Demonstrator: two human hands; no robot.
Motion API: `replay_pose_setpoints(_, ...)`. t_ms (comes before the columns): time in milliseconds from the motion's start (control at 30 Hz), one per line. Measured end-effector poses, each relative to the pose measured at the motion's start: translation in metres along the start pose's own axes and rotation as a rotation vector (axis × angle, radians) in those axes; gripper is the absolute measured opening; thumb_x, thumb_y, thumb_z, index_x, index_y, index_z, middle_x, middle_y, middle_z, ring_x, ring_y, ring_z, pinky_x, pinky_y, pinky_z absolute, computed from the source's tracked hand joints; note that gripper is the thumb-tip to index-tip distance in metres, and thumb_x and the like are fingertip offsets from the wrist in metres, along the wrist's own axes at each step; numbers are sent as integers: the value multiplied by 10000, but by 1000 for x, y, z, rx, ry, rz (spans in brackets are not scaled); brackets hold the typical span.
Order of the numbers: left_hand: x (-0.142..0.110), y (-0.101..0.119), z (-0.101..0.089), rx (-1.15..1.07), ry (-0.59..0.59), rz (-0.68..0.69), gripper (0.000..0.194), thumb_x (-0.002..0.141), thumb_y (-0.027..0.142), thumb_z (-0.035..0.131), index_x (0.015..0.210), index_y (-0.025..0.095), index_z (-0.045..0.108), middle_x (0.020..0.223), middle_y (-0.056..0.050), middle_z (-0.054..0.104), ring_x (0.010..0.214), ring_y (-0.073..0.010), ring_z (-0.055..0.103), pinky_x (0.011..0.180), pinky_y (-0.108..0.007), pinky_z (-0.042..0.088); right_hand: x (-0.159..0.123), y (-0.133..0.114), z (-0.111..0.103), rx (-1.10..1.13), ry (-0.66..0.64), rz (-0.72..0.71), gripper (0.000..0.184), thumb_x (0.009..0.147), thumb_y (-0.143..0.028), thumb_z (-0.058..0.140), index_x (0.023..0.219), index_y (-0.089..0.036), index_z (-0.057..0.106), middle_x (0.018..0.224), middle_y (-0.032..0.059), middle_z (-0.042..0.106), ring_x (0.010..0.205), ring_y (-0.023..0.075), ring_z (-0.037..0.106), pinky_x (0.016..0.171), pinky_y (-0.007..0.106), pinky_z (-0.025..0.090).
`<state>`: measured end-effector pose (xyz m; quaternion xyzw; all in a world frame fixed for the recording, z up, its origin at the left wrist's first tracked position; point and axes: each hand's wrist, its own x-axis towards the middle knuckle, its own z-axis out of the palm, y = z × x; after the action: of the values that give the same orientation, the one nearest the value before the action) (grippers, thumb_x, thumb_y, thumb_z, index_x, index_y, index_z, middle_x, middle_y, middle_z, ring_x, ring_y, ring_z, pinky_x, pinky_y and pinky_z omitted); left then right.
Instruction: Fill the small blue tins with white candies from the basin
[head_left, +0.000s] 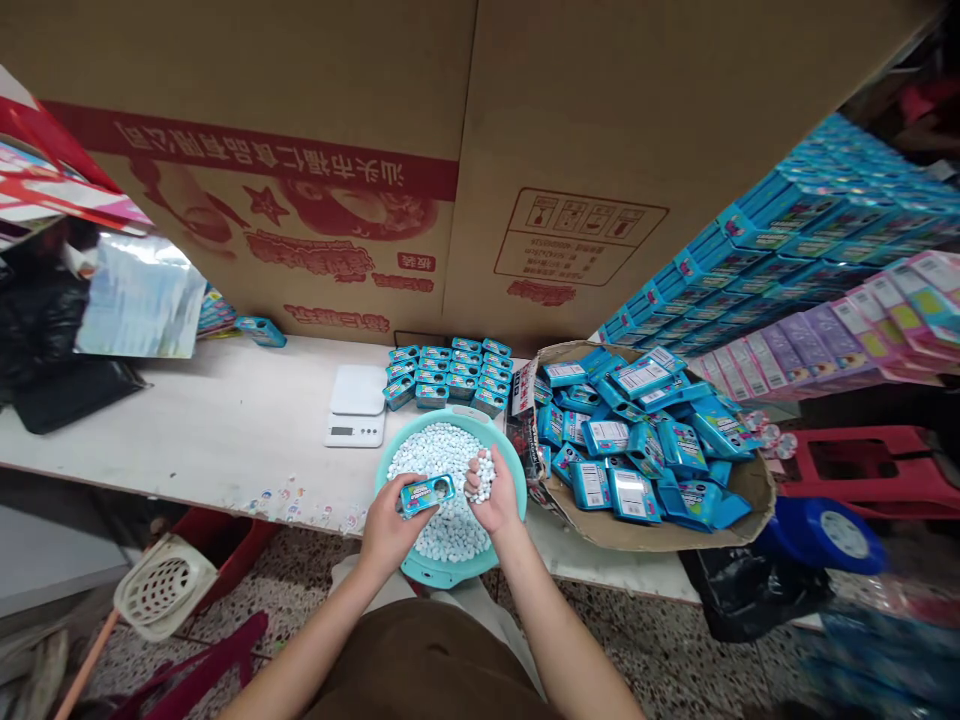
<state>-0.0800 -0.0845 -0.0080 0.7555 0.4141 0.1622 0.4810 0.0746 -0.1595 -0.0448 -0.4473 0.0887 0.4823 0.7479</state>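
Observation:
Between the fingers of my left hand is a small blue candy tin, its printed face turned up and a dark opening near its right end. My right hand is cupped palm up, fingers curled round a heap of white candies. Both hands are over a turquoise basin, which holds a mass of loose white candies. Just behind the basin, several similar blue tins stand in stacked rows.
Left of the basin sits a white digital scale. On the right, a cardboard box is heaped with blue packets. A large brown carton rises behind the table. Blue boxes are stacked at far right.

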Motion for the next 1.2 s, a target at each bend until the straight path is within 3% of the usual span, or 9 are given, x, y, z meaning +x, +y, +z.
replay_pose_setpoints(133, 0, 3, 7, 35, -21, 42, 312, 686, 262, 698, 980, 226, 599, 1022, -44, 660, 984, -233, 610, 874, -376, 476, -22, -26, 24, 127, 27, -116, 309, 800, -499, 499, 665, -223, 457, 553, -62, 435, 391, 69, 336, 354, 192, 281)
replay_pose_setpoints(367, -2, 17, 14, 70, -67, 113, 351, 640, 196, 724, 970, 242, 613, 1021, -37, 670, 989, -244, 606, 863, -387, 475, -40, -24, 46, 80, 91, -233, 364, 802, -542, 495, 643, -219, 439, 549, -49, 465, 461, 95, 470, 463, 238, 421)
replay_pose_setpoints(567, -2, 16, 16, 53, -80, 91, 379, 635, 197, 726, 990, 237, 601, 1034, -28, 669, 994, -233, 610, 869, -369, 471, -49, -22, 53, 4, 97, -309, 399, 807, -545, 485, 604, -205, 436, 552, -36, 504, 518, 108, 518, 545, 256, 441)
replay_pose_setpoints(733, -2, 18, 18, 53, -93, 78, 383, 636, 191, 732, 992, 234, 599, 1028, -23, 669, 997, -229, 608, 871, -362, 468, -48, -22, 56, 2, 200, -406, 391, 817, -510, 485, 582, -203, 427, 523, -50, 457, 497, 98, 480, 531, 243, 409)
replay_pose_setpoints(1200, 2, 28, 17, 90, -102, 73, 419, 630, 178, 749, 1020, 215, 601, 1069, -45, 668, 1028, -239, 601, 902, -374, 457, -49, -27, 59, 87, 113, -374, 394, 836, -497, 456, 582, -197, 472, 500, -41, 501, 482, 93, 493, 523, 231, 405)
